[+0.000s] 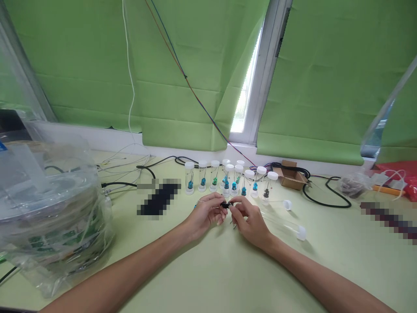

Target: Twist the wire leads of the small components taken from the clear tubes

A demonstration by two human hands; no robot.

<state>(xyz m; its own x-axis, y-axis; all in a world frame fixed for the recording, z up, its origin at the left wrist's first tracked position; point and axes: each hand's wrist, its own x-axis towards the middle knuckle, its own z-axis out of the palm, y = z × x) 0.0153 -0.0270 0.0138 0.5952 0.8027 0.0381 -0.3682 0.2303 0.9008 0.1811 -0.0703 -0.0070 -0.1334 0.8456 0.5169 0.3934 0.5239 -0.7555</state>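
Note:
Between my fingertips is a small black part point(225, 204), too small to name more exactly. My left hand point(206, 213) is closed on its left side, with thumb and fingers pressed together. From the right, my right hand point(249, 219) pinches the same part. Just beyond both hands stand several clear capped tubes point(215, 176), upright on white bases, most with a small blue or green piece and thin wires inside. One tube point(271, 186) holds a dark piece. A clear tube with a white cap point(301, 233) lies on its side right of my right hand.
A large reel wrapped in clear plastic point(48, 208) fills the left of the table. Behind the tubes sit a small cardboard box point(291, 177) and a looped black cable point(321, 204). A blurred dark object point(159, 200) lies left of my hands. Red plastic point(399, 169) is at far right.

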